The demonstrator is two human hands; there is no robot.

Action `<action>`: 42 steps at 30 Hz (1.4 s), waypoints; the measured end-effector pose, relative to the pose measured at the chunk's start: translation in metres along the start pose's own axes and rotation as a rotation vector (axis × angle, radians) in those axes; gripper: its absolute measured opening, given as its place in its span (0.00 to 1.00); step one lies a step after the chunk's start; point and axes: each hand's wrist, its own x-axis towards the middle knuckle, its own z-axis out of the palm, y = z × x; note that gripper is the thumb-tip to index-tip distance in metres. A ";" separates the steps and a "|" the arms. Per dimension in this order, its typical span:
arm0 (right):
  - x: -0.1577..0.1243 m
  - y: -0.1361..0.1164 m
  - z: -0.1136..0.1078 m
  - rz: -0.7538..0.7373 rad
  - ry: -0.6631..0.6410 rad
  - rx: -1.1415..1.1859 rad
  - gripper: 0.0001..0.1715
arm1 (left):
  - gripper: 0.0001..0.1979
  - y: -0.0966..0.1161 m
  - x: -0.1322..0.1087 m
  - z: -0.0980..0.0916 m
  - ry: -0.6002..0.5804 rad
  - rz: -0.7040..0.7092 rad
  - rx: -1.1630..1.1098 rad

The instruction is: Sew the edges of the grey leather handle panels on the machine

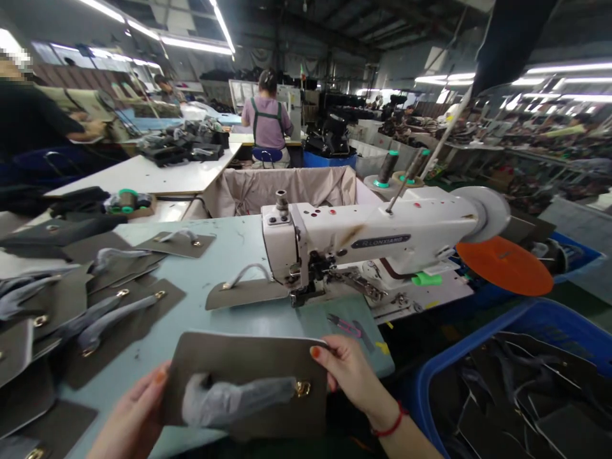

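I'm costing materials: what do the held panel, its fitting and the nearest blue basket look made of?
Panel: perhaps matte leather or imitation, smooth and brownish. Fitting: probably polished metal, golden and shiny. Basket: likely smooth plastic, rim looks moulded.

Two hands (347, 366) (136, 411) on one panel (253, 357)

Reads "LONXIANG", 1 word in pale capital letters, on the dark, elongated nameplate (380, 241) fixed to the near side of the white sewing machine (377, 223). Runs left to right with a slight upward slope. Starts with a small mark, too unclear to tell as letter or logo.
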 end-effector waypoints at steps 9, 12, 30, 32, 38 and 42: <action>0.033 0.014 0.039 0.045 -0.033 0.215 0.27 | 0.21 -0.034 -0.015 0.065 0.015 -0.059 -0.309; 0.041 0.014 0.047 0.062 -0.081 0.259 0.27 | 0.24 -0.034 -0.023 0.095 0.082 -0.090 -0.264; 0.098 0.034 0.022 0.114 -0.071 0.284 0.30 | 0.19 0.013 0.078 0.126 -0.271 -0.162 -0.082; 0.102 0.037 0.022 0.107 -0.027 0.308 0.29 | 0.17 0.014 0.090 0.130 -0.299 -0.172 -0.065; 0.109 0.044 0.028 0.079 0.108 0.319 0.28 | 0.20 0.020 0.116 0.137 -0.393 -0.185 -0.017; 0.108 0.044 0.034 0.062 0.144 0.306 0.29 | 0.21 0.022 0.123 0.138 -0.438 -0.174 0.009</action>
